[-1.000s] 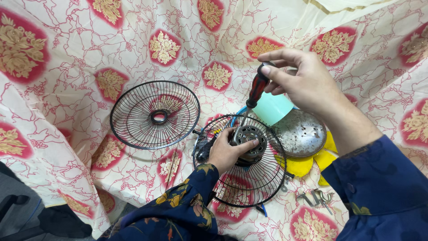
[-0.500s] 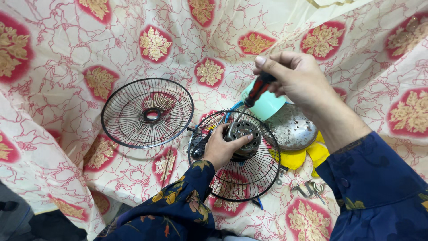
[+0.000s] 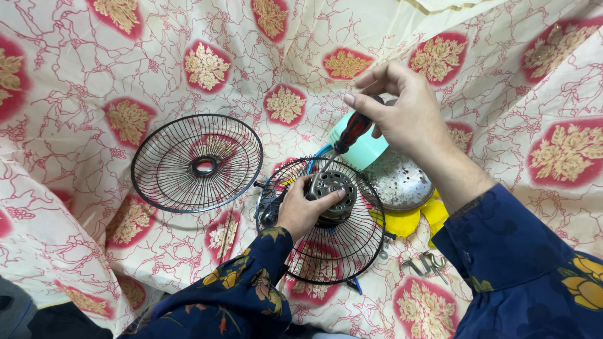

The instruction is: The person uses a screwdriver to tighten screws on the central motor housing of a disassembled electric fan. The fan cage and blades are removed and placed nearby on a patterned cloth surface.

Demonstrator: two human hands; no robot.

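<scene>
A black wire fan guard (image 3: 326, 251) lies on the patterned cloth with a grey fan motor (image 3: 331, 188) at its centre. My left hand (image 3: 301, 210) grips the motor from the near left side. My right hand (image 3: 405, 116) holds a screwdriver (image 3: 352, 133) with a red and black handle, its tip pointing down at the top of the motor. A second black wire guard (image 3: 198, 163), round with a centre ring, lies apart to the left.
A mint green fan body (image 3: 364, 150) and a perforated metal disc (image 3: 399, 182) rest behind the motor. Yellow fan blades (image 3: 414, 216) lie to the right. Small metal clips (image 3: 427, 263) sit near my right sleeve. A white cloth with red medallions (image 3: 94, 75) covers everything.
The view has shifted slightly. My right hand and screwdriver have turned a little over the motor while my left hand keeps its grip.
</scene>
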